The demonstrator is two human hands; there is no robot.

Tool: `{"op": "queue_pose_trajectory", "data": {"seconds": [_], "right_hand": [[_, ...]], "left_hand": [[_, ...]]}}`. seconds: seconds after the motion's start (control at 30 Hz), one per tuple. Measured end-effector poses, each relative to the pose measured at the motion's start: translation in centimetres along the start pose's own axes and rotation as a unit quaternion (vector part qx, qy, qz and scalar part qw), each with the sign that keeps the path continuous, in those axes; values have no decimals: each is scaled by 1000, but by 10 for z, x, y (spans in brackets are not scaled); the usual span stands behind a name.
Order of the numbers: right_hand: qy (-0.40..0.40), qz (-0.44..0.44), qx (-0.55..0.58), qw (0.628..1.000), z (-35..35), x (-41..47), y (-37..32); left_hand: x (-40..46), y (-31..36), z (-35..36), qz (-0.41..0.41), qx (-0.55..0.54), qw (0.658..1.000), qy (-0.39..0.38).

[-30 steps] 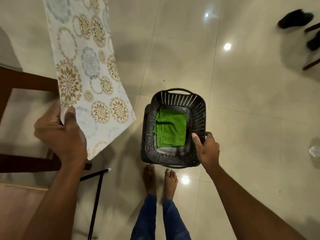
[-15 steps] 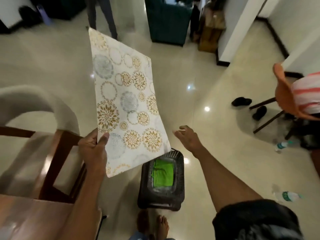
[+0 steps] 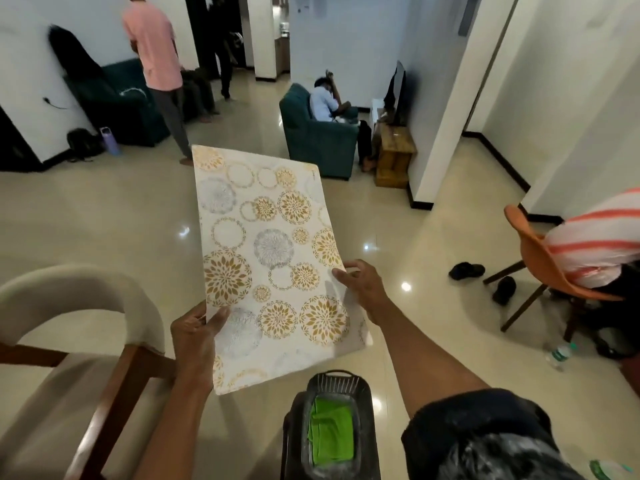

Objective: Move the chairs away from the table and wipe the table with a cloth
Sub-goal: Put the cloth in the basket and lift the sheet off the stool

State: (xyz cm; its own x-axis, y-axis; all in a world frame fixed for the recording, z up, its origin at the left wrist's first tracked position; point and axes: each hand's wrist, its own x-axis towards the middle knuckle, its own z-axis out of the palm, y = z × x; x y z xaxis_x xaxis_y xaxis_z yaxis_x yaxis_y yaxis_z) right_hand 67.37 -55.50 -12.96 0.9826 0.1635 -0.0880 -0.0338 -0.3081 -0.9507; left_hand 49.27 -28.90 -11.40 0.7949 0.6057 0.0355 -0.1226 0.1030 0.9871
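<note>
A person holds a floral placemat (image 3: 273,265) up over the tiled floor (image 3: 104,216), left hand (image 3: 194,337) pinching its near-left corner, right hand (image 3: 363,289) gripping its right edge. At six o'clock, a green cloth (image 3: 330,433) lies inside a dark plastic basket (image 3: 334,379) on the floor. A cushioned wooden chair (image 3: 79,306) stands at eight o'clock.

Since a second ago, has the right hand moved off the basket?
Yes. The right hand has left the black basket, which still sits on the floor, and risen to hold the patterned mat's right edge, opposite the left hand.
</note>
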Motion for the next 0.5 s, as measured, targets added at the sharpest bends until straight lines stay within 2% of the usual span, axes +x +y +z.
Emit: {"op": "queue_pose_trajectory", "data": {"seconds": [0.2, 0.4, 0.5], "right_hand": [[40, -59, 3, 997, 24, 9, -26], [57, -136, 2, 989, 57, 10, -15], [44, -158, 4, 986, 70, 15, -9]], "left_hand": [[7, 2, -21, -52, -39, 998, -18], [7, -6, -46, -98, -60, 993, -26], [1, -4, -55, -127, -82, 988, -3]]}}
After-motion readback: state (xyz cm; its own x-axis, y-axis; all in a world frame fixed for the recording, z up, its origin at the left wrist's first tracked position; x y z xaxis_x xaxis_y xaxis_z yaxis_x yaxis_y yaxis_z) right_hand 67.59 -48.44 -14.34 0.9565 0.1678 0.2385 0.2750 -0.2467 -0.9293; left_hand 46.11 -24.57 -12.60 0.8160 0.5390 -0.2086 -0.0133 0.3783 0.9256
